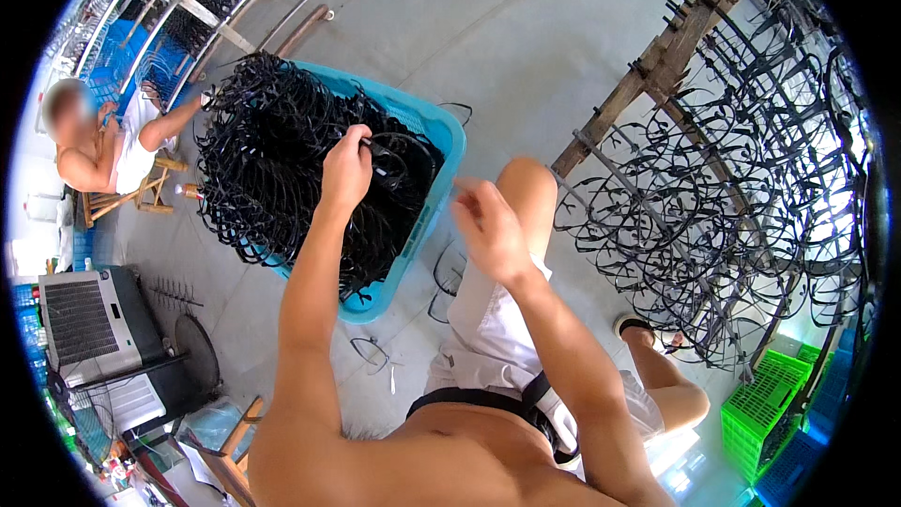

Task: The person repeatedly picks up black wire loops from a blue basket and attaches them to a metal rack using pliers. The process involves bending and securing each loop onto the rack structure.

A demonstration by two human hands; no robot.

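A turquoise plastic basket [441, 141] in front of me is heaped with thin, glossy black curved hoops [272, 150]. My left hand [347, 174] reaches over the heap, its fingertips pinched on one black hoop [399, 145] above the basket's right part. Just right of the basket's rim, above my knee, hovers my right hand [493, 230]. Its fingers are slightly blurred, loosely bent and apart, and I see nothing in them. What exactly the black hoops are for cannot be made out.
On the right, a wooden rack [648, 70] with pegs bears many hanging black hoops [685, 225]. A green crate [765, 404] stands below it. Several loose hoops lie on the floor [526, 38]. At left are a seated person [103, 150] and a grey air cooler [89, 319].
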